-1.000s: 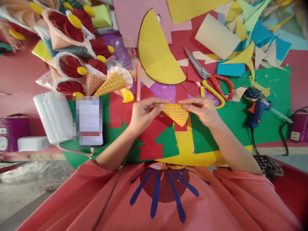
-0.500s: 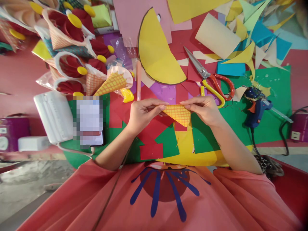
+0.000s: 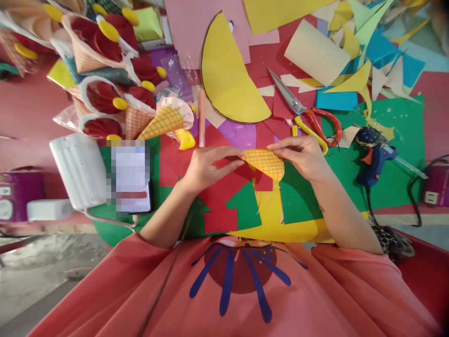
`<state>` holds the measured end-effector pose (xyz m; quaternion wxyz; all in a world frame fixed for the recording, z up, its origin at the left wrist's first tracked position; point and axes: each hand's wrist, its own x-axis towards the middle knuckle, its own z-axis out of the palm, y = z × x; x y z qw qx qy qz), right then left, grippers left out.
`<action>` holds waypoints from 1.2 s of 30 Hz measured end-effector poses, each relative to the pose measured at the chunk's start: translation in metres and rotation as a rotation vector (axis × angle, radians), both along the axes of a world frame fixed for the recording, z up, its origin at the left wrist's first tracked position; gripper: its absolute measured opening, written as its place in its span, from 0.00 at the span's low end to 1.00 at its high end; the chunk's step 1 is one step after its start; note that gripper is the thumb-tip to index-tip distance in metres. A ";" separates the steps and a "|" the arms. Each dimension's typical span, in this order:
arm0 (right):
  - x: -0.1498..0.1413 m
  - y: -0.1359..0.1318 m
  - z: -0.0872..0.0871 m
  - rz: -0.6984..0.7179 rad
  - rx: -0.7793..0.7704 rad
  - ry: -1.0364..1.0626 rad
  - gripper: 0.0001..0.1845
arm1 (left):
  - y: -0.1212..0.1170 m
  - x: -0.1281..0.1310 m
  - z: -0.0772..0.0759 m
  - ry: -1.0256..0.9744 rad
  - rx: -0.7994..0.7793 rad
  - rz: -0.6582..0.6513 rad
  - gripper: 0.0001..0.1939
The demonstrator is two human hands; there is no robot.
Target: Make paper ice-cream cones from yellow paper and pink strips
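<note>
Between my hands, above the red and green paper, is a small yellow paper cone (image 3: 265, 164) with an orange grid pattern. My left hand (image 3: 210, 168) pinches its narrow tip at the left. On the right, the thumb and fingers of my right hand (image 3: 298, 154) close on its upper edge near the wide end. Just beyond my right hand lie scissors (image 3: 296, 104) with one red and one yellow handle. A large yellow paper sector (image 3: 231, 75) with a dark outline rests farther back.
Several finished paper cones (image 3: 101, 93) with red filling crowd the back left. A phone (image 3: 131, 178) and a white power bank (image 3: 77, 171) sit at left. A blue glue gun (image 3: 375, 164) lies at right. Paper scraps (image 3: 372, 56) and a beige paper roll (image 3: 317, 52) are behind.
The patterned cone has shifted slightly to the right and turned, its wide end now rounder. My right hand has moved a little right with it; my left hand stays near the tip.
</note>
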<state>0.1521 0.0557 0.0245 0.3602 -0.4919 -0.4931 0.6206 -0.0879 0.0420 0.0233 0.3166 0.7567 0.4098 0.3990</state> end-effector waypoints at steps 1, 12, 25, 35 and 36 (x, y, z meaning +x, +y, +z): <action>0.000 0.000 0.000 0.006 0.001 -0.002 0.06 | 0.000 0.000 0.000 -0.001 -0.002 0.001 0.06; 0.000 -0.001 0.001 0.030 -0.023 0.007 0.05 | -0.001 -0.001 0.002 -0.075 0.033 0.033 0.03; -0.002 0.001 0.003 0.030 -0.179 0.113 0.06 | -0.005 -0.001 0.002 -0.103 0.283 -0.064 0.10; 0.000 0.001 0.007 0.129 -0.223 0.168 0.11 | -0.001 -0.004 0.000 -0.058 0.353 -0.165 0.14; -0.001 0.001 0.007 0.131 -0.219 0.149 0.14 | -0.001 -0.004 -0.001 -0.052 0.354 -0.189 0.14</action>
